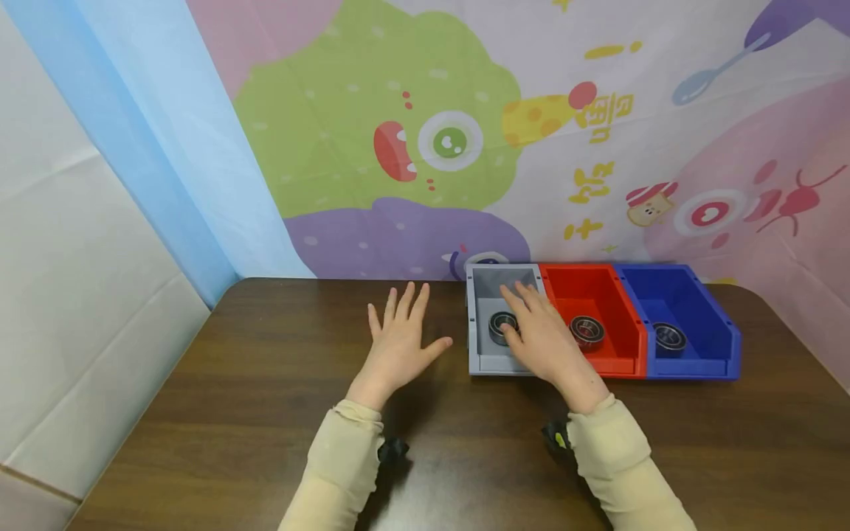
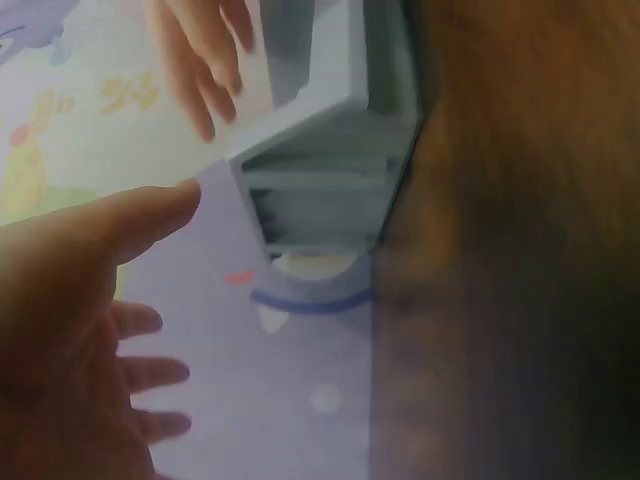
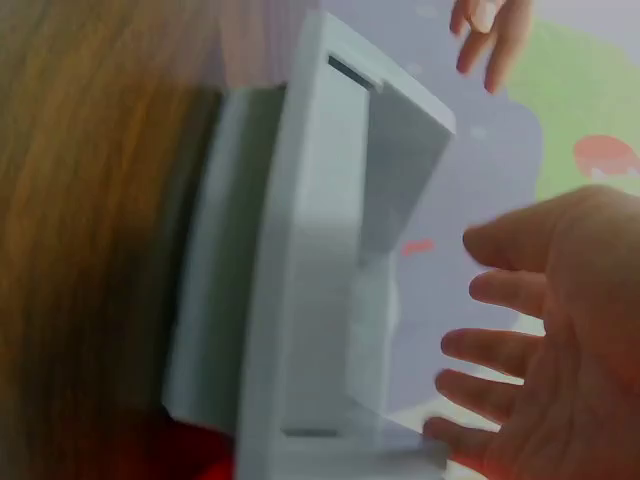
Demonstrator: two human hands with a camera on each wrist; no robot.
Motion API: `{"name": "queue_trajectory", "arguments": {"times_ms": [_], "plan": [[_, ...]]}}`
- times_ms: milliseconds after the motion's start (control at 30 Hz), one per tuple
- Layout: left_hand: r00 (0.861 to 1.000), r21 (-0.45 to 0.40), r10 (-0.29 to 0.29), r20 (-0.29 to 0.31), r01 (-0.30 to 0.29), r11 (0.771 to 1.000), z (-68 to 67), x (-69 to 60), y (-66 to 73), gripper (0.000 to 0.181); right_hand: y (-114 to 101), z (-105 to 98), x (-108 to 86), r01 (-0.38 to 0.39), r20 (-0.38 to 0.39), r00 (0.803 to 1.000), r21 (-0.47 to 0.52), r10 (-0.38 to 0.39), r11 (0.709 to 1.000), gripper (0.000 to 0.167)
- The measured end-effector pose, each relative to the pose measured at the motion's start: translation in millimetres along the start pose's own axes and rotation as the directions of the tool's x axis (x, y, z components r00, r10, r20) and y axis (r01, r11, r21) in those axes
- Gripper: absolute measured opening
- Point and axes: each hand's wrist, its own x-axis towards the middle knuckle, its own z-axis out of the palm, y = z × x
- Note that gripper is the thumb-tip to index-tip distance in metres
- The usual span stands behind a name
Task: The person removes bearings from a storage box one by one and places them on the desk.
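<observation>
My left hand point(image 1: 400, 346) hovers over the table left of the bins, fingers spread and holding nothing. Above the grey bin point(image 1: 501, 363) is my right hand point(image 1: 546, 341), its fingers extended and nothing in its grasp. A black-and-silver ball bearing point(image 1: 502, 327) lies in the grey bin, partly hidden by the right thumb. Another bearing point(image 1: 587, 333) lies in the red bin point(image 1: 614, 310), beside the right hand. A third bearing point(image 1: 669, 338) is in the blue bin point(image 1: 690, 310). In the right wrist view the grey bin point(image 3: 320, 240) stands beside the fingers.
The three bins stand side by side at the back of the brown wooden table point(image 1: 265, 413). Behind them hangs a cartoon-printed cloth point(image 1: 398, 243). A pale wall point(image 1: 80, 295) borders the table's left side.
</observation>
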Motion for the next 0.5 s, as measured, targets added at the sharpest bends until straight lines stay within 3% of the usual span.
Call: {"name": "queue_trajectory", "arguments": {"times_ms": [133,200,367,500], "plan": [[0.997,-0.105,0.072,0.011,-0.070,0.992,9.3,3.9,5.9,0.079,-2,7,8.6,0.004,0.023,1.000,0.046,-0.005,0.999,0.053],[0.996,-0.186,0.082,0.026,-0.076,0.980,15.8,5.6,9.1,0.074,-2,11,13.1,0.000,0.051,0.999,0.040,-0.002,0.999,0.054],[0.998,-0.401,0.052,0.039,-0.032,0.916,33.0,9.1,16.4,0.060,-3,19,20.9,-0.006,0.120,0.993,0.009,0.004,1.000,0.055],[0.999,-0.512,0.032,0.010,-0.023,0.858,44.6,11.3,20.5,0.052,-2,25,24.0,-0.024,0.159,0.987,-0.007,0.025,1.000,0.055]]}}
